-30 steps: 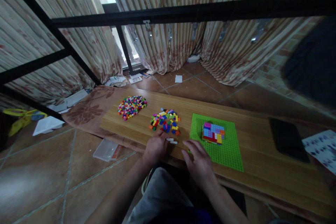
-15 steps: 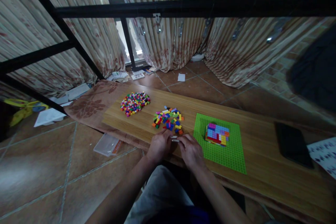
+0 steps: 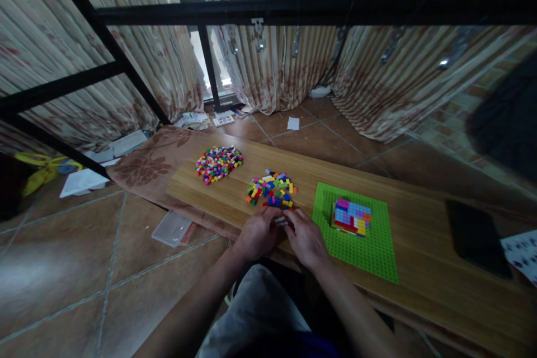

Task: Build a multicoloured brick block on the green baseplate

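Observation:
My left hand (image 3: 257, 233) and my right hand (image 3: 305, 238) meet at the near edge of the wooden board (image 3: 218, 207), fingers pinched together around small white pieces (image 3: 280, 221). The fingers partly hide these pieces. Just beyond my fingertips lies a loose pile of larger coloured bricks (image 3: 272, 187). Right of my right hand, a block built of coloured bricks (image 3: 351, 217) sits on a green baseplate (image 3: 373, 257).
A heap of tiny coloured bricks (image 3: 218, 164) lies at the board's left. A dark flat object (image 3: 476, 238) and a printed sheet (image 3: 522, 251) are at the right. A clear plastic box (image 3: 170, 228) rests on the floor. A black metal bar (image 3: 293, 9) crosses above.
My right hand's fingers have closed in toward my left hand, covering more of the white pieces. The whole view has shifted slightly.

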### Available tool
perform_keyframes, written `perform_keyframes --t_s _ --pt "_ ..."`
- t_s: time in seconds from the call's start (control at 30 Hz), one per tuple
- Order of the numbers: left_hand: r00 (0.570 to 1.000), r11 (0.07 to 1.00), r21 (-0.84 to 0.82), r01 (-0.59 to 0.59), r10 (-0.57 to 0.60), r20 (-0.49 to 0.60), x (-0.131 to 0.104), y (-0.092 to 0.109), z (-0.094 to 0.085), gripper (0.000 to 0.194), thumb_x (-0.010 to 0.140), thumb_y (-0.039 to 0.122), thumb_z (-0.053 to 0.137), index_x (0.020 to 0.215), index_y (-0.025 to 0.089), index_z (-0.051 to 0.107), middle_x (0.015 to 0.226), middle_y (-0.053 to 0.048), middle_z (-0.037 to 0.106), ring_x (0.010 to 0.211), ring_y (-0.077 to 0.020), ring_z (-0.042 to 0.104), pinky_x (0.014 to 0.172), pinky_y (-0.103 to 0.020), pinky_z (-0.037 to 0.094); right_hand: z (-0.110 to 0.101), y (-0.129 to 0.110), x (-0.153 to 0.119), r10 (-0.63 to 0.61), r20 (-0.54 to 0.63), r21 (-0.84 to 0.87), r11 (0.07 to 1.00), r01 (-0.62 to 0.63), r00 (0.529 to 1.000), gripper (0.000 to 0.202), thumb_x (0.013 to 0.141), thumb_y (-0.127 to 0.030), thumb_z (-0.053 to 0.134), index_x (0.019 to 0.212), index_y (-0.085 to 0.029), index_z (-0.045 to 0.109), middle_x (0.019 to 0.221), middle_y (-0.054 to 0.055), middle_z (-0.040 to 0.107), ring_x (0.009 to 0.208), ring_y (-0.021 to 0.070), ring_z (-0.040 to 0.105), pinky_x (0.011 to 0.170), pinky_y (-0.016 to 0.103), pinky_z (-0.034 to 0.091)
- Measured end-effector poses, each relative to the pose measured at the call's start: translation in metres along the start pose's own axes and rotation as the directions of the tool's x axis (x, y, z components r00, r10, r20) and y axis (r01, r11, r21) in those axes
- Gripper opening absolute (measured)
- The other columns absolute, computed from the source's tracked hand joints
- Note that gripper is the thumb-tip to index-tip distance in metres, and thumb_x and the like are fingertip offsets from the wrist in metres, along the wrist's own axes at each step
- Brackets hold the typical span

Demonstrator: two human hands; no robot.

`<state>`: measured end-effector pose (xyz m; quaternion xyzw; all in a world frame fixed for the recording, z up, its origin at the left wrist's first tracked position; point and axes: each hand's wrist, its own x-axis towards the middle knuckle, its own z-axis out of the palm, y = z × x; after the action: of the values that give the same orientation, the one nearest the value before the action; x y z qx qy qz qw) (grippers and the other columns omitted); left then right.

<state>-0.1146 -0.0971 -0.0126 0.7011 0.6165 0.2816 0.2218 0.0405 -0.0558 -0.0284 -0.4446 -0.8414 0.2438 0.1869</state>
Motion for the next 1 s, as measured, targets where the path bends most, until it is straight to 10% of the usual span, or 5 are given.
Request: perform_keyframes --t_s 1.0 --pt "0.997 0.999 -0.051 0.005 -0.009 -0.075 -0.002 0.004 0.015 0.028 0.084 0.007 0.05 0.104 0.022 0.061 0.103 -0.003 0.07 0.098 -0.0161 0.064 0.09 -0.029 0.05 -0.005 -0.004 -0.005 0.007 -0.004 -0.027 1.0 -0.007 1.0 0.019 0.088 -0.008 0.048 0.089 -0.021 0.062 0.094 0.005 0.062 0.09 0.0189 0.061 0.078 0.029 0.047"
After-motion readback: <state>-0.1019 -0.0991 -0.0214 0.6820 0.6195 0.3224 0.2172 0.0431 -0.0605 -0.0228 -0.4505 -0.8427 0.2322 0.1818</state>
